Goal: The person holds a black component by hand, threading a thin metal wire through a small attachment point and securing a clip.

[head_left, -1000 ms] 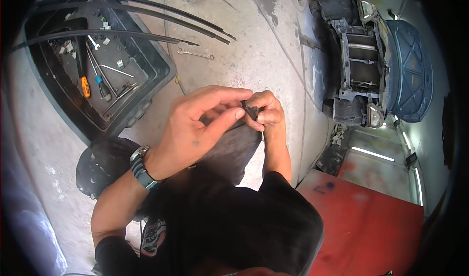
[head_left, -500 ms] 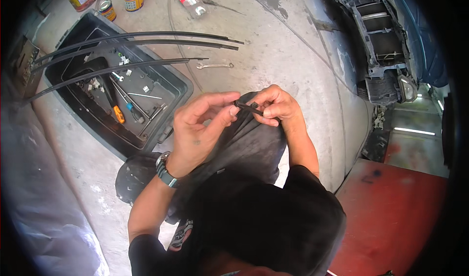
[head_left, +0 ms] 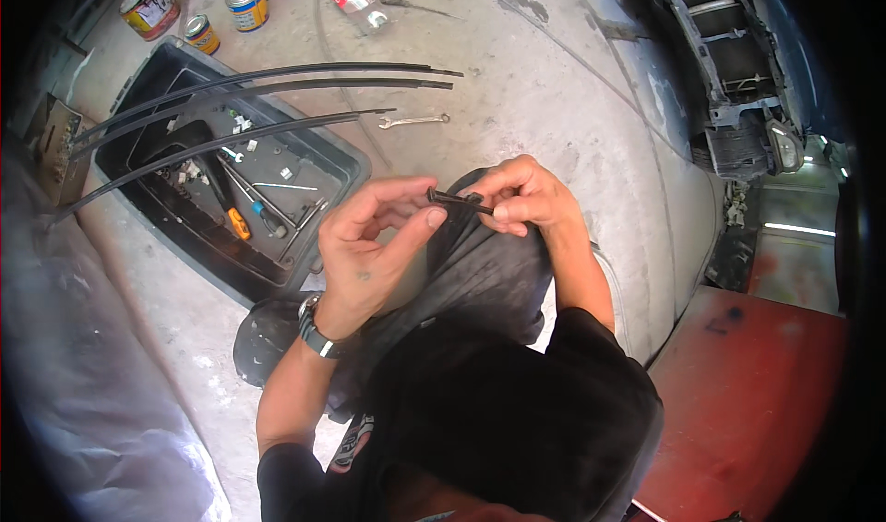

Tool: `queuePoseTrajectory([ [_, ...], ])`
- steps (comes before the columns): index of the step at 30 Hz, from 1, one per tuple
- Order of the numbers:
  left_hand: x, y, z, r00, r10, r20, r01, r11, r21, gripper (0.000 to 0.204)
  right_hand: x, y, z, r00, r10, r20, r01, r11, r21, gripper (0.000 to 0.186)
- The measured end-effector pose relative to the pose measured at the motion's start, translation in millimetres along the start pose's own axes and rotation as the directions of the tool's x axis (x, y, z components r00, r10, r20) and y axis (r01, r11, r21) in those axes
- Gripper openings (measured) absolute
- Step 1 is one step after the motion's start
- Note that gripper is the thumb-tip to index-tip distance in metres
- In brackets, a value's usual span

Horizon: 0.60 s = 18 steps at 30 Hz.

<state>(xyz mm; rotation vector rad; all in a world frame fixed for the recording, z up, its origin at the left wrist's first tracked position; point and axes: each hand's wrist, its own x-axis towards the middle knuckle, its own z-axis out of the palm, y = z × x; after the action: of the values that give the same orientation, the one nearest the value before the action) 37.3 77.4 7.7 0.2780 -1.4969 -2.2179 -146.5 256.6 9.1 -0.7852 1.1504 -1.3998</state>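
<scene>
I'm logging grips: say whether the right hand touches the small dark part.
Touching. The head view shows the right hand pinching the small dark part between thumb and fingers.

I've got left hand (head_left: 365,250) at 9 o'clock of view, thumb and index pinching toward 2, right hand (head_left: 535,197) at 2, pinching, fingers curled toward 9.

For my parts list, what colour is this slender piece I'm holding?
The slender piece looks black, clearest in head view.

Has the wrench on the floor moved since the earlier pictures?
No: the whole view has shifted, but judged against the dark tray, the wrench lies in the same place, beyond its corner.
</scene>
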Motion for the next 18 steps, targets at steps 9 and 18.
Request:
queuePoseTrajectory([
  [9,4,4,-22,0.999,-0.034,0.033,0.030,0.992,0.120,0.028,2,-1,20,0.986,-0.130,-0.101,0.082,0.919,-0.385,0.041],
  [18,12,-2,-13,0.998,-0.061,-0.019,0.063,0.993,0.098,0.024,8,1,-7,0.986,0.129,0.109,-0.138,0.987,0.080,0.034],
])
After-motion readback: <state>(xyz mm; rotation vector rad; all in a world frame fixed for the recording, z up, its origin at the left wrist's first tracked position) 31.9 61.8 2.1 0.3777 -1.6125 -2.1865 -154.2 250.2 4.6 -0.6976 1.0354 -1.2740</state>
